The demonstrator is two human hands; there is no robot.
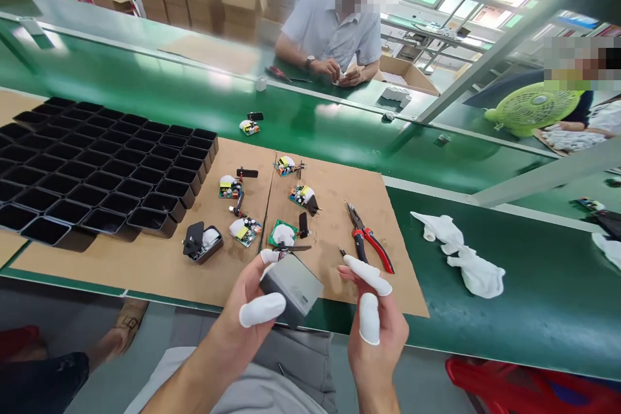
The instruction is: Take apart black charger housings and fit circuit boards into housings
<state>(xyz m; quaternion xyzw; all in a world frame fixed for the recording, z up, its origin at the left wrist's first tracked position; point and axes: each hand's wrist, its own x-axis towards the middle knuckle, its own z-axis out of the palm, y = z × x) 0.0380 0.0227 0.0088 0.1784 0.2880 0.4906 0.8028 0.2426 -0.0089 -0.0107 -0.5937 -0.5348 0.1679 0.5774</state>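
Observation:
My left hand point(242, 320), with white finger cots on thumb and fingers, grips a dark grey plastic case point(297, 286) tilted over the table's front edge. A dark flat piece shows at its far side; whether it is attached I cannot tell. My right hand point(377, 330), also in white finger cots, is open to the right of the case, apart from it. Just beyond its fingertips are a small dark tip point(341, 250) and pliers point(365, 239) with red and black handles. A green circuit board point(283, 233) with white filler lies behind the case.
Several circuit boards point(246, 231) with black parts lie on the cardboard point(160, 252). Rows of black cases point(109, 181) stand at left, near an open filled case point(204, 244). White cloth pieces point(478, 272) lie right. A person point(334, 32) works opposite; a green fan point(536, 107) stands beyond.

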